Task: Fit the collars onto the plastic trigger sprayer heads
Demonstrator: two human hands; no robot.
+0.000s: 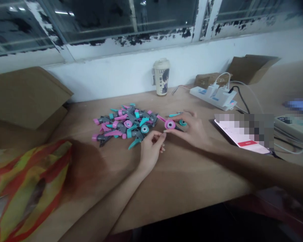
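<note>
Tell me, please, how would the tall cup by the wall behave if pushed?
The cup would probably tip if pushed high, being tall and narrower toward its base. Its lid may limit spilling. Weight unclear: contents hidden.

Tabletop [181,181], light brown, wood-look, bare along the front middle. Heap of pink, teal and gray plastic pieces [126,123] left of center, loosely piled, overlapping. Lidded printed cup [162,79] upright behind, near the wall. White power strip [200,92] back right, plugs in it. Lit-screen device [231,131] lying at right, partly pixelated. Cardboard box [22,94] back left, red-yellow striped bag [35,174] in front of it, blurred.
</note>
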